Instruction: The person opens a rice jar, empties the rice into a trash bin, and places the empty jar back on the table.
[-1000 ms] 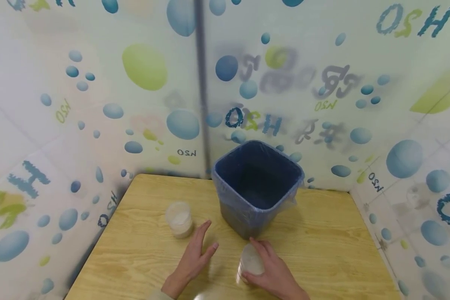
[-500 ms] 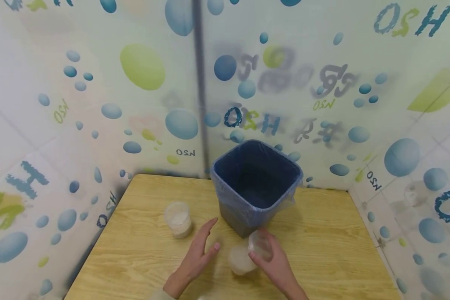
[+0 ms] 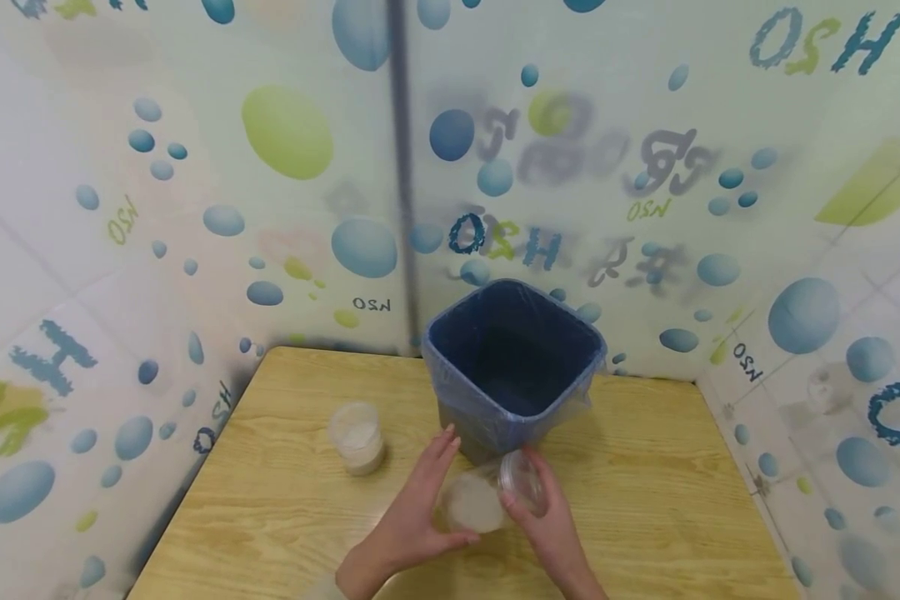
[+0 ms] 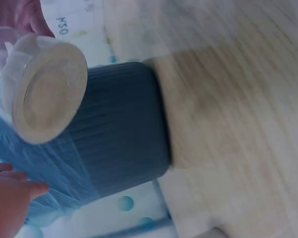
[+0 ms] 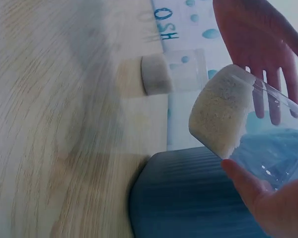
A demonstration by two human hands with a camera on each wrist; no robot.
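My right hand (image 3: 558,533) grips a clear plastic cup (image 3: 474,504) near its rim, above the table and tilted with its base to the left. Pale beige grains (image 5: 221,111) fill the cup's lower part, as the right wrist view shows. Close to the cup's base, my left hand (image 3: 412,521) is held with fingers and thumb spread; I cannot tell whether it touches the cup. From the left wrist view, the round underside of the cup (image 4: 49,94) is visible. A second clear cup (image 3: 356,439) with pale contents stands upright on the table to the left.
A dark blue square bin (image 3: 472,433) with a translucent liner stands just beyond my hands, its mouth facing up. The wooden table (image 3: 667,467) ends against a wall (image 3: 292,50) printed with blue and green dots.
My right hand has lifted the cup off the table and tilted it, base toward the left. My left hand has come right, closer to the cup's base.
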